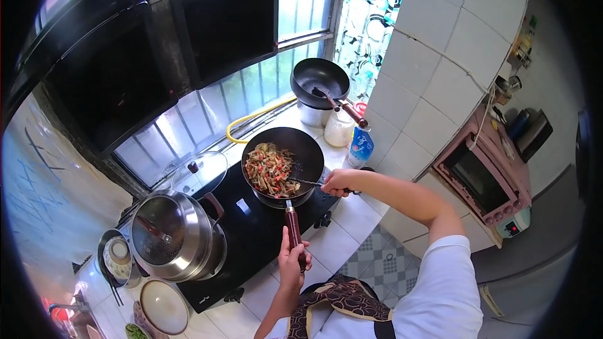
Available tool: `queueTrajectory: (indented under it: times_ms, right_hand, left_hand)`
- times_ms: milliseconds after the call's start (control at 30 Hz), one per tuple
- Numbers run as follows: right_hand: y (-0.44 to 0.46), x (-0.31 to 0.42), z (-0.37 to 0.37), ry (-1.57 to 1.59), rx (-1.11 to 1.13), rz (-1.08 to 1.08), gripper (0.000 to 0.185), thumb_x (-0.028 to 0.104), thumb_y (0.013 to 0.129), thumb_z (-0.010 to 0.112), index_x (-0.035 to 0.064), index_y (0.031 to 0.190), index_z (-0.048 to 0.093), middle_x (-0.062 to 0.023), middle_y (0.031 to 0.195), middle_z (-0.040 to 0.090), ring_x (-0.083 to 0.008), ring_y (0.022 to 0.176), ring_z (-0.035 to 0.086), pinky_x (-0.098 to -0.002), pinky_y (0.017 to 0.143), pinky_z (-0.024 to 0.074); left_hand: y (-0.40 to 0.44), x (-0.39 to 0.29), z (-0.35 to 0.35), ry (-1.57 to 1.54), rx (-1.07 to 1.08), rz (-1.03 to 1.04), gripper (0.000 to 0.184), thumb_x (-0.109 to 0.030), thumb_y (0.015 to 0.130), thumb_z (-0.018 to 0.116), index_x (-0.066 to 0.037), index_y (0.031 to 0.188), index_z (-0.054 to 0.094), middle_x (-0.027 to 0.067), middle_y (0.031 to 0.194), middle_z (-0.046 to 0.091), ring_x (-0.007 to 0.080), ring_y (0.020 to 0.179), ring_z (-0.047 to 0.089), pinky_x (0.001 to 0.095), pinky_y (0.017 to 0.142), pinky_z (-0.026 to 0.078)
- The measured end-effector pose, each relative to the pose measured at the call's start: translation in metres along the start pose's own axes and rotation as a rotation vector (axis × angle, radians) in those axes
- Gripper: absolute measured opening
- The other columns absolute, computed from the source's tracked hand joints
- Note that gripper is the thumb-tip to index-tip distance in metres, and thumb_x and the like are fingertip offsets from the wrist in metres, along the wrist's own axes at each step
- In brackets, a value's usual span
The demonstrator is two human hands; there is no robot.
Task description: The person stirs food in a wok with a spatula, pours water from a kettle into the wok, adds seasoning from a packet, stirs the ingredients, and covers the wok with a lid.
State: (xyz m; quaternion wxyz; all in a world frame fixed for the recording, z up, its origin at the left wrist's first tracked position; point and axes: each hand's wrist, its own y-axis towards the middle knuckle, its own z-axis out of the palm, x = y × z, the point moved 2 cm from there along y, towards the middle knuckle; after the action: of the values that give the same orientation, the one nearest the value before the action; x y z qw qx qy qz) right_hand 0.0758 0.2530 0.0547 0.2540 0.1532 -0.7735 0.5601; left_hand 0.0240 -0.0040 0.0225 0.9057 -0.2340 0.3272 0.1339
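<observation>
A dark frying pan (309, 150) sits over the right burner of the black gas stove. My left hand (293, 260) is closed round its reddish-brown handle (291, 223). Sliced food (269, 169), brownish with red pieces, is heaped in the pan's left half. My right hand (339, 182) grips a thin-shafted cooking spatula (306, 181) from the right; its head is at the edge of the food and cannot be made out clearly.
Left of the pan stands a large steel steamer pot (204, 251) with a glass lid on the stove (251, 238). Another glass lid (210, 172) leans behind. A second pan (320, 78), a jar (339, 129) and a blue-white bag (360, 147) are at the back right.
</observation>
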Motion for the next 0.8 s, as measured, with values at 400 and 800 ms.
queueTrajectory:
  times_ms: [400, 800]
  right_hand:
    - [-0.102, 0.032, 0.011, -0.895, -0.742, -0.231, 0.013, 0.009, 0.074, 0.050, 0.0020, 0.085, 0.053, -0.0173, 0.081, 0.059, -0.0307, 0.080, 0.058, -0.0384, 0.068, 0.0459]
    - [-0.069, 0.049, -0.038, -1.090, -0.898, -0.255, 0.011, 0.005, 0.070, 0.050, 0.0031, 0.077, 0.059, -0.0153, 0.074, 0.061, -0.0280, 0.074, 0.062, -0.0348, 0.065, 0.0488]
  left_hand:
    - [0.001, 0.001, -0.002, -0.042, 0.009, -0.002, 0.065, -0.003, 0.079, 0.041, -0.019, 0.135, 0.011, 0.0099, 0.085, 0.048, 0.0127, 0.051, 0.046, 0.0220, 0.037, 0.034]
    - [0.009, 0.002, -0.007, 0.027, -0.025, -0.052, 0.060, -0.004, 0.076, 0.044, -0.010, 0.130, 0.019, 0.0141, 0.094, 0.053, 0.0151, 0.061, 0.056, 0.0245, 0.048, 0.048]
